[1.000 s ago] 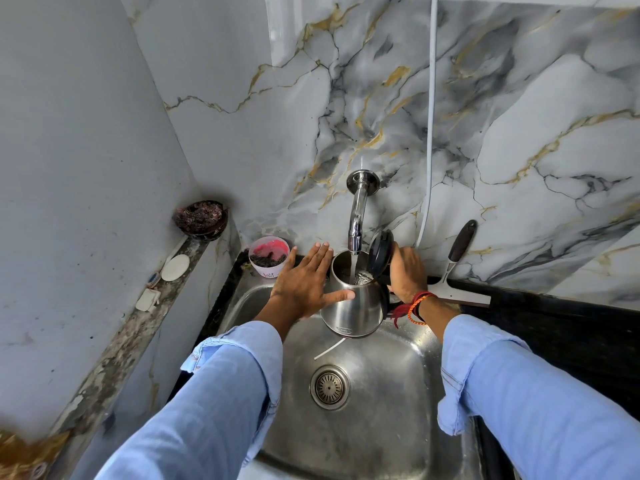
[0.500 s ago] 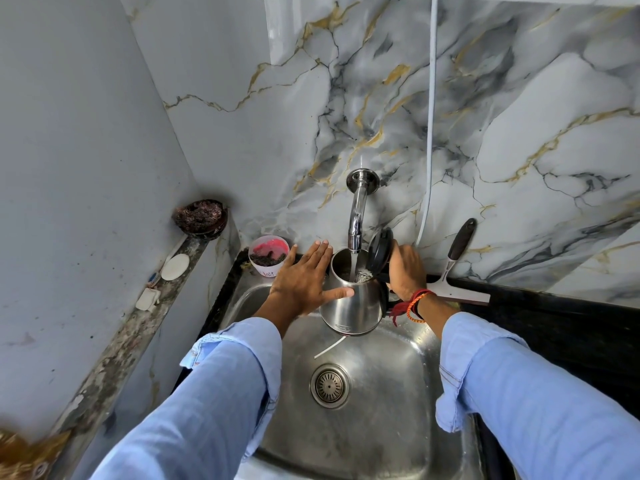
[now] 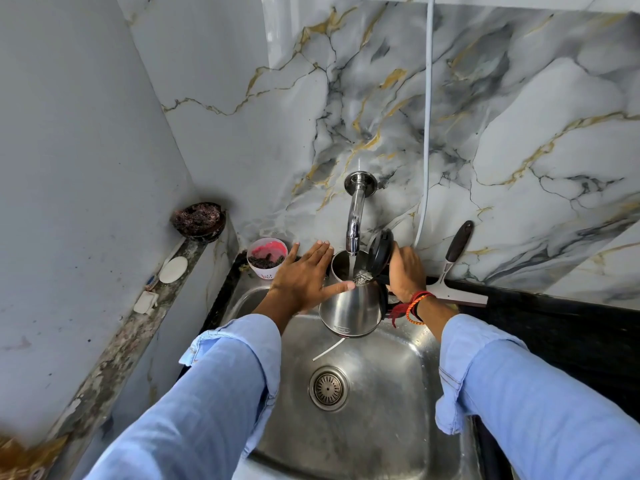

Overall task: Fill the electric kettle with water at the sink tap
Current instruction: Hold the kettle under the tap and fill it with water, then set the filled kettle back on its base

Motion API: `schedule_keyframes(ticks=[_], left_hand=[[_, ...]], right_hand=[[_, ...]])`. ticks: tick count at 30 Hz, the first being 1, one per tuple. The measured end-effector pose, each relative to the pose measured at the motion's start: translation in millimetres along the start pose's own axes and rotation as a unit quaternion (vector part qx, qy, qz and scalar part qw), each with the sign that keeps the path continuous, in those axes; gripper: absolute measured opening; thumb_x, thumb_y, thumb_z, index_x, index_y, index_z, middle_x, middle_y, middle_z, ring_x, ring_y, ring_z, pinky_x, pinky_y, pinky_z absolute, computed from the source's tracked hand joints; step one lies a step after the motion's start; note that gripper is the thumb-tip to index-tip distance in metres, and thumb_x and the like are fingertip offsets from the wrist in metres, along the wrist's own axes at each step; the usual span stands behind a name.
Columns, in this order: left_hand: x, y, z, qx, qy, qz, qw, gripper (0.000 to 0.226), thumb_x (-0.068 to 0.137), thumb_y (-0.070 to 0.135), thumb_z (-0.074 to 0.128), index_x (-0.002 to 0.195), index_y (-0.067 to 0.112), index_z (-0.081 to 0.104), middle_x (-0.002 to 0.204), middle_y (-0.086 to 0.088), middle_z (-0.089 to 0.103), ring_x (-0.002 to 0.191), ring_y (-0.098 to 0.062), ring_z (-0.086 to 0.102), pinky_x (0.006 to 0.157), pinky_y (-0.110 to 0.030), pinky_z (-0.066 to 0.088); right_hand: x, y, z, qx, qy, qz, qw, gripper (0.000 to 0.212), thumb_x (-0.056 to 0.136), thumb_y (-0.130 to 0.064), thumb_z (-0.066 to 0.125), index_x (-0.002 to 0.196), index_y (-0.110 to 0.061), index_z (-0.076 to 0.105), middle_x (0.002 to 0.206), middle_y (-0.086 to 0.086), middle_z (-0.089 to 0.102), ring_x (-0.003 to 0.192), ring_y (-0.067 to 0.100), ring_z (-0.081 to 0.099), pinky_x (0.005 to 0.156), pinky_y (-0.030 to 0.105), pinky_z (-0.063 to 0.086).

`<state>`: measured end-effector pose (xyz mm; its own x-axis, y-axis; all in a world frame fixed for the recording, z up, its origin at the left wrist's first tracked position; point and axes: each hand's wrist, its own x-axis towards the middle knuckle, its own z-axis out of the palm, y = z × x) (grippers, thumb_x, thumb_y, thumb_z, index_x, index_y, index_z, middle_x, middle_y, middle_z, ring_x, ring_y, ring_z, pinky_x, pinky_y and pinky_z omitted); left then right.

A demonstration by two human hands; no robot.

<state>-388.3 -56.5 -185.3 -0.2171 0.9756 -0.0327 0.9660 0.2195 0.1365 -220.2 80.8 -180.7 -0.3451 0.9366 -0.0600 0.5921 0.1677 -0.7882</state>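
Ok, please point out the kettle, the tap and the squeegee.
kettle (image 3: 349, 308), head view, on its steel body.
tap (image 3: 355, 216), head view, on the spout.
squeegee (image 3: 456, 242), head view, on its dark handle.

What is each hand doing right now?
Left hand: open, fingers spread, flat against the shiny steel electric kettle.
Right hand: closed on the kettle's black handle.

Little can be read here: the steel kettle (image 3: 349, 308) bears a small mark low on its body, too tiny to make out, and the white cup (image 3: 266, 259) by the sink shows red print at its base, also illegible
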Motion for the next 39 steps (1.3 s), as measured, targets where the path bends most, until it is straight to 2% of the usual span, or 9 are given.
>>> schedule_keyframes(ticks=[5, 8, 14, 20, 24, 27, 30, 34, 39], left_hand=[[26.8, 16.3, -16.3, -0.267, 0.016, -0.035, 0.963, 0.065, 0.101, 0.061, 0.032, 0.151, 0.018, 0.039, 0.161, -0.008, 0.038, 0.154, -0.025, 0.021, 0.123, -0.052, 0.016], [41.4, 27.5, -23.6, -0.390, 0.024, -0.084, 0.917, 0.039, 0.102, 0.042, 0.053, 0.119, 0.008, 0.058, 0.116, -0.014, 0.068, 0.117, -0.038, 0.060, 0.088, -0.034, 0.042], [49.4, 48.2, -18.1, -0.339, 0.145, -0.204, 0.907, 0.045, 0.084, 0.053, 0.073, 0.093, 0.013, 0.054, 0.094, -0.010, 0.069, 0.085, -0.029, 0.061, 0.068, -0.036, 0.045], [34.2, 41.7, -15.4, -0.375, 0.098, -0.175, 0.905, 0.056, 0.099, 0.061, 0.042, 0.082, 0.009, 0.057, 0.091, -0.018, 0.068, 0.095, -0.041, 0.062, 0.081, -0.044, 0.047], [19.5, 58.2, -5.1, -0.435, 0.037, -0.184, 0.881, 0.075, 0.101, 0.061, 0.025, 0.116, 0.000, 0.066, 0.117, -0.023, 0.069, 0.115, -0.039, 0.062, 0.103, -0.044, 0.046], [10.2, 82.4, -6.1, -0.462, 0.020, -0.155, 0.873, 0.078, 0.097, 0.067, 0.024, 0.123, 0.006, 0.064, 0.126, -0.019, 0.067, 0.123, -0.036, 0.059, 0.111, -0.050, 0.042], [2.3, 118.3, -9.6, -0.398, 0.069, -0.069, 0.912, 0.073, 0.098, 0.068, 0.029, 0.140, 0.014, 0.053, 0.146, -0.011, 0.055, 0.141, -0.027, 0.045, 0.120, -0.043, 0.032], [-6.8, 184.0, -10.7, -0.145, 0.068, 0.041, 0.986, 0.099, 0.087, 0.082, 0.028, 0.162, 0.020, 0.010, 0.170, 0.001, 0.013, 0.157, -0.015, 0.008, 0.127, -0.050, 0.010], [-13.2, 262.9, -4.8, -0.016, 0.065, 0.031, 0.997, 0.123, 0.073, 0.094, 0.029, 0.161, 0.014, 0.000, 0.171, 0.004, 0.007, 0.157, -0.013, 0.005, 0.125, -0.059, 0.003]], right_hand=[[-2.1, -4.3, 1.3, 0.007, 0.003, -0.011, 1.000, 0.060, 0.095, -0.060, 0.025, 0.069, -0.012, 0.051, 0.078, 0.005, 0.051, 0.081, 0.030, 0.050, 0.077, 0.039, 0.039], [-1.9, -3.7, -0.7, 0.007, 0.013, -0.008, 1.000, 0.065, 0.086, -0.070, 0.021, 0.064, -0.015, 0.048, 0.071, 0.001, 0.049, 0.078, 0.030, 0.052, 0.074, 0.038, 0.039], [3.4, -2.5, 3.4, 0.014, 0.016, -0.021, 1.000, 0.073, 0.077, -0.075, 0.017, 0.064, -0.011, 0.050, 0.077, 0.012, 0.056, 0.075, 0.032, 0.054, 0.071, 0.039, 0.044], [-3.8, 14.4, -7.1, 0.003, 0.034, -0.050, 0.998, 0.065, 0.077, -0.070, 0.033, 0.045, -0.014, 0.039, 0.048, -0.002, 0.045, 0.054, 0.025, 0.049, 0.058, 0.033, 0.034], [-13.8, 36.3, -32.0, -0.021, 0.028, -0.020, 0.999, 0.075, 0.076, -0.078, 0.035, 0.061, -0.009, 0.058, 0.071, 0.009, 0.063, 0.077, 0.033, 0.059, 0.070, 0.038, 0.043], [-22.6, 53.7, -61.1, -0.026, 0.028, -0.007, 0.999, 0.086, 0.076, -0.086, 0.032, 0.065, -0.006, 0.062, 0.078, 0.011, 0.070, 0.082, 0.034, 0.062, 0.080, 0.044, 0.051], [-30.1, 70.8, -93.6, -0.032, 0.042, -0.004, 0.999, 0.089, 0.076, -0.087, 0.030, 0.066, -0.006, 0.066, 0.079, 0.013, 0.070, 0.081, 0.035, 0.064, 0.076, 0.042, 0.051], [-38.6, 92.5, -143.7, -0.037, 0.059, 0.004, 0.998, 0.085, 0.076, -0.085, 0.027, 0.064, -0.008, 0.060, 0.078, 0.016, 0.068, 0.082, 0.038, 0.063, 0.070, 0.039, 0.047], [-44.9, 120.3, -204.8, -0.014, 0.071, 0.006, 0.997, 0.080, 0.081, -0.079, 0.031, 0.064, -0.006, 0.059, 0.079, 0.018, 0.070, 0.082, 0.039, 0.065, 0.069, 0.040, 0.048]])
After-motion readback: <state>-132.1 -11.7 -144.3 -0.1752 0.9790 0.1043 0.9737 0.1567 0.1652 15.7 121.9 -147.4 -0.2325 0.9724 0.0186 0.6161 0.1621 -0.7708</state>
